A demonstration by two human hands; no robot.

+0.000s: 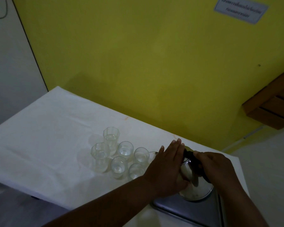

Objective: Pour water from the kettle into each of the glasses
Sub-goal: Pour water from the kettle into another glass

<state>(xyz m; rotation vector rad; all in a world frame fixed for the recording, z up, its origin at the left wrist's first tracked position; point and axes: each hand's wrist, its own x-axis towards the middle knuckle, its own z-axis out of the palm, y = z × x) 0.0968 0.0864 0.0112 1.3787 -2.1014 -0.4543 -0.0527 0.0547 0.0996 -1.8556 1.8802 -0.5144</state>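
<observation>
A shiny metal kettle [197, 189] with a black handle [191, 158] is tipped to the left over a metal tray [187, 212]. My right hand [216, 167] grips the black handle. My left hand [168, 163] lies flat against the kettle's left side, fingers straight. Several clear glasses [121, 154] stand bunched on the white cloth just left of the kettle; they hold water. A further glass [152, 155] is mostly hidden behind my left hand, by the spout. The spout itself is hidden.
The white cloth [47, 136] covers the table, with bare cloth to the left of the glasses. A yellow wall [138, 63] runs behind the table. A brown wooden box [272, 105] sits at the right.
</observation>
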